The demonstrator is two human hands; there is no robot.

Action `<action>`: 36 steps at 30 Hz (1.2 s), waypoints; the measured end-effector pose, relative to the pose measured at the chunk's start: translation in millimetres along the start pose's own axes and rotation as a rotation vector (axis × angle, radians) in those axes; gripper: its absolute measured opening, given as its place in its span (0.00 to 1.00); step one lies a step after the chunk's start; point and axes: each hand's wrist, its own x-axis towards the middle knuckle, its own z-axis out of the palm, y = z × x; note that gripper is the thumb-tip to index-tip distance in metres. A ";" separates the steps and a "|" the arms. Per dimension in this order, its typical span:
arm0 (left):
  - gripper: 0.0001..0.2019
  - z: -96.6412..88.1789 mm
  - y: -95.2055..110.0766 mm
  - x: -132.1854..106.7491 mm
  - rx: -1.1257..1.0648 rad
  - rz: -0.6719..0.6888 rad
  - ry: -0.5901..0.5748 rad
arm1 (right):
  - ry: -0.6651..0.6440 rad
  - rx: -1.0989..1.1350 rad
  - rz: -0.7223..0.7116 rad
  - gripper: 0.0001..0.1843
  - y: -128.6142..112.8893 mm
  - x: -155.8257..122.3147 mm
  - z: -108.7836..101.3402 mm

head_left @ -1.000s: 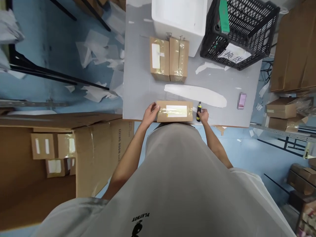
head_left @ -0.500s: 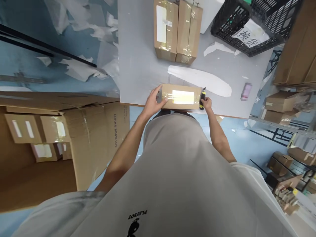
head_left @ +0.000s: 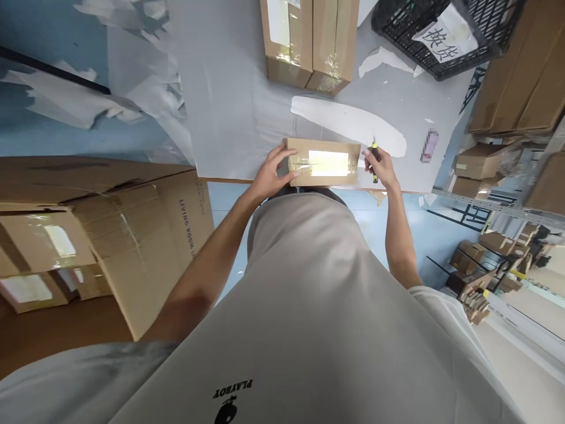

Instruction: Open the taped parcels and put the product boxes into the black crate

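Observation:
A long brown cardboard box (head_left: pixel 302 176) with a white label and clear tape lies at the near edge of the grey table (head_left: pixel 225 118). My left hand (head_left: pixel 272 172) grips its left end, thumb on the near side and fingers toward the far side. In my right hand (head_left: pixel 383 168) is a black and yellow utility knife (head_left: pixel 375 160), just off the box's right end. Its tip points away from me, and a thin blade shows there. Beyond the box lies a long white paper strip (head_left: pixel 348 122).
Two taped boxes (head_left: pixel 311 47) stand at the back, with a black plastic crate (head_left: pixel 441 41) to their right. A blurred pink item (head_left: pixel 429 146) lies on the right. At lower left is a large open carton (head_left: pixel 145 235) holding labelled boxes. Paper scraps (head_left: pixel 79 97) litter the left.
My right hand has lifted the utility knife off the table beside the box and turned it in its grip. My left hand stays on the box. The whole view has shifted slightly.

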 end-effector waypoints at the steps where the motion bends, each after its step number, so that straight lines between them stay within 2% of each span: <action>1: 0.47 0.5 -2.8 0.5 -0.001 0.008 -0.003 | -0.065 -0.049 -0.013 0.37 -12.2 -1.5 6.9; 7: 0.47 4.4 -11.2 3.9 -0.021 0.025 0.007 | -0.515 -0.378 -0.055 0.41 -74.2 -5.9 63.9; 11: 0.50 7.4 -13.7 4.8 -0.054 0.046 0.006 | -0.667 -0.632 -0.140 0.38 -95.1 -3.0 93.4; 15: 0.48 11.3 -18.3 6.5 -0.066 0.067 0.018 | -0.672 -0.877 -0.266 0.33 -102.3 2.2 107.7; 19: 0.46 16.4 -23.3 9.2 -0.102 0.053 0.037 | -0.643 -1.030 -0.331 0.30 -103.4 7.6 113.0; 26: 0.45 20.6 -25.7 10.6 -0.164 0.050 0.075 | -0.657 -1.075 -0.386 0.29 -110.4 10.6 111.0; 30: 0.44 19.3 -24.5 10.5 -0.128 0.065 0.066 | -0.658 -1.106 -0.374 0.29 -110.8 12.2 110.9; 36: 0.42 15.5 -27.0 11.7 -0.070 0.087 0.058 | -0.614 -1.142 -0.397 0.32 -111.9 13.1 122.2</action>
